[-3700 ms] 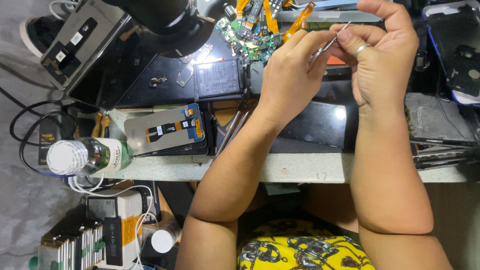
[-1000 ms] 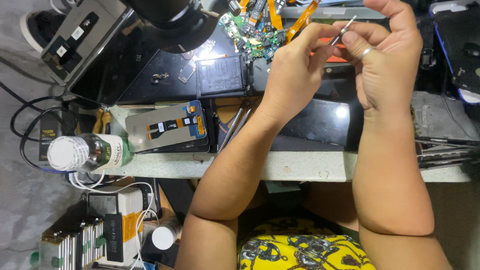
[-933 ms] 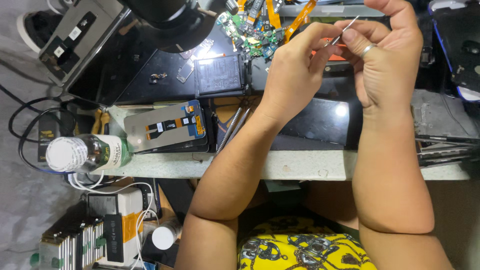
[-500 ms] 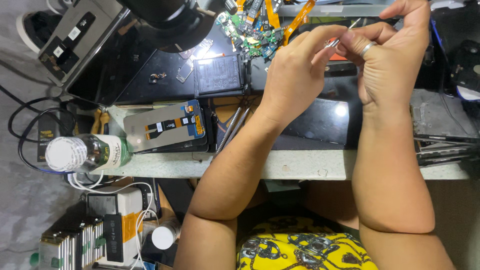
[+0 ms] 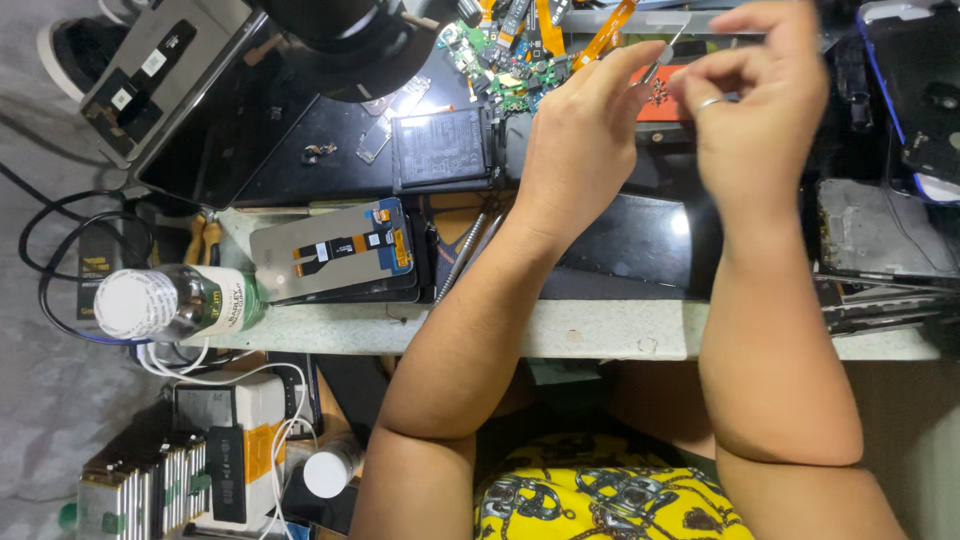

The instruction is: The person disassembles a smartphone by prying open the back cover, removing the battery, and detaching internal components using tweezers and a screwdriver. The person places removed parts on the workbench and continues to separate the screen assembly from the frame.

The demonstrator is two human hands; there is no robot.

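A pale workbench (image 5: 600,335) edge stands over grey floor (image 5: 40,400), lit brightly from above.

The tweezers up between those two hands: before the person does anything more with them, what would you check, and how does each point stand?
1. Grip on the thin metal tweezers: ok; the left hand pinches them at its fingertips.
2. Right hand close enough to help: ok; its fingers are raised just beside the tool.
3. Anything caught in the tweezer tip: cannot tell; too small and blurred.
4. Loose green circuit boards near the hands: not ok; they lie cluttered under the left fingers.
5. Black battery out of the way: ok; it lies flat, apart from both hands.
6. Bottle at the bench edge: not ok; it could roll off.
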